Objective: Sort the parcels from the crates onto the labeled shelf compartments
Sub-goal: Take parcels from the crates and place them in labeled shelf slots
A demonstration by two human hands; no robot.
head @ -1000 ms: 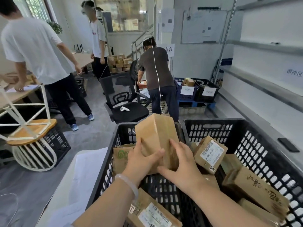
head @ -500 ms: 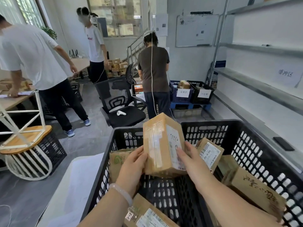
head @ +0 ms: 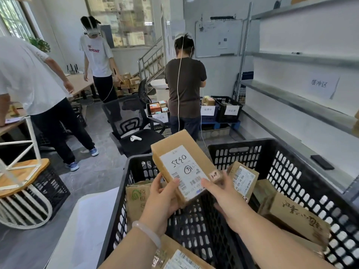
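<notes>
Parcel (head: 184,167) held above crate (head: 291,181), left hand (head: 161,200) gripping its edge, right hand (head: 223,193) pinching a corner. Several boxes (head: 242,177) left inside crate; sorting likely early.

Both hands: left hand (head: 163,199), right hand (head: 225,197) hold parcel (head: 184,164) above crate (head: 291,171).

The left hand (head: 162,199) covers the near corner of the flat brown cardboard parcel (head: 180,144); the fine print on its white label (head: 184,167) is too small to read. The bottom edge cuts off a labelled brown cardboard box (head: 180,258) and the black perforated plastic crate (head: 303,183).
</notes>
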